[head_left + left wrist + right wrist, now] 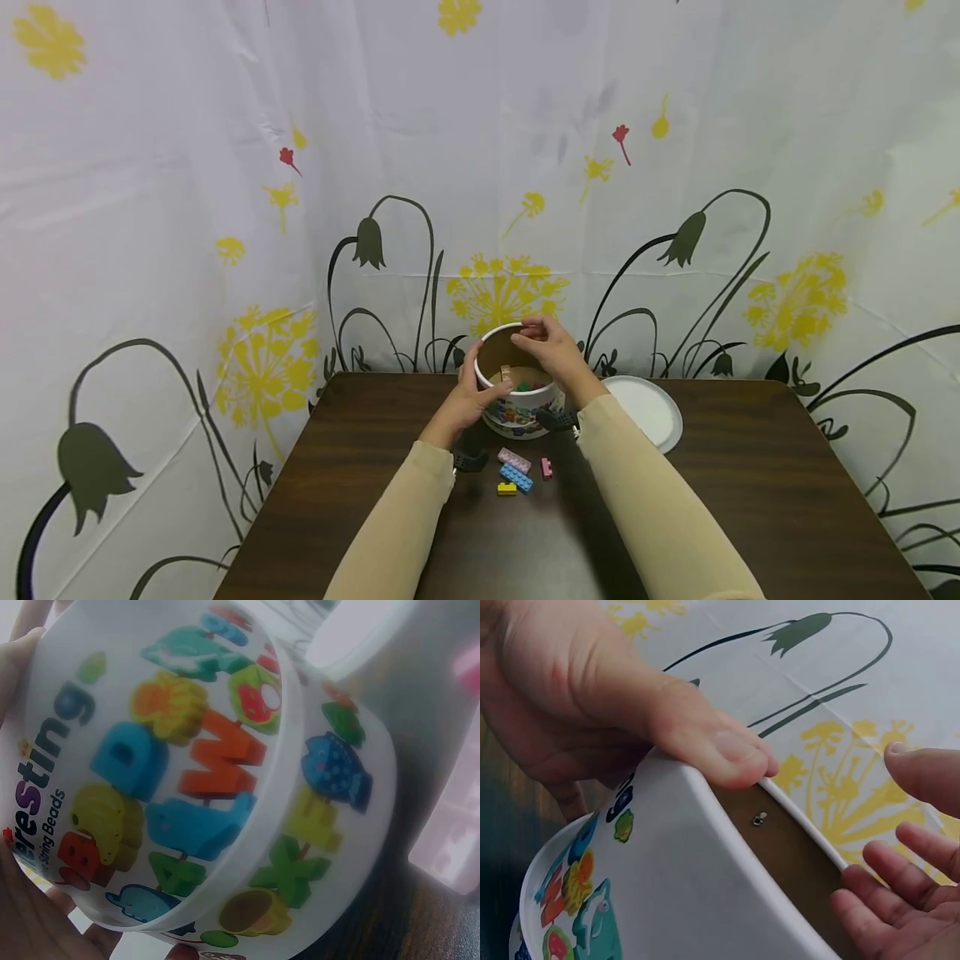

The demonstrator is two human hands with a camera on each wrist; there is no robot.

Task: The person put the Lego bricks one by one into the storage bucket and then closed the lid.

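Note:
A white round tub (517, 410) with colourful string-bead pictures stands tilted toward me, its brown inside showing. Green and tan pieces lie in it. My left hand (467, 404) grips its left side, with the thumb over the near rim. At the far right rim is my right hand (557, 352); in the right wrist view its fingers (889, 889) are loosely bent beside the rim and the thumb stands apart. Below the tub's ridge, a second printed white part (337, 810) shows in the left wrist view; whether it is joined or stacked, I cannot tell.
In front of the tub lie a long pink brick (514, 460), a blue brick (517, 477), a yellow brick (507, 489) and a small pink brick (546, 468). A white round lid (647, 410) lies to the right on the brown table (750, 500). Behind hangs a flowered curtain (510, 167).

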